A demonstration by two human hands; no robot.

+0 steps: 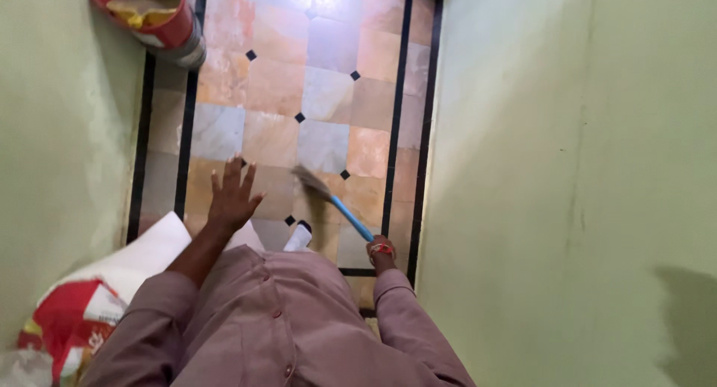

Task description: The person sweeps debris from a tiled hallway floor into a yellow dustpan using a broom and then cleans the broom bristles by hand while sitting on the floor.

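From the head camera, the right hand (382, 248) is closed around the blue handle of a broom (334, 200), whose bristles blur low over the floor (276, 88) just ahead of the person. The left hand (232, 195) hangs free above the tiles, fingers spread, holding nothing. Sweeping here seems to go best with short strokes, bristles kept flat on the tiles and clear of the black border lines near the walls. The floor is polished stone squares in pink and grey with small black diamonds. Pale green walls (567, 170) close in a narrow passage. A red bucket (172, 30) stands at the far left; a white and red sack (82, 312) lies by the person's left side.
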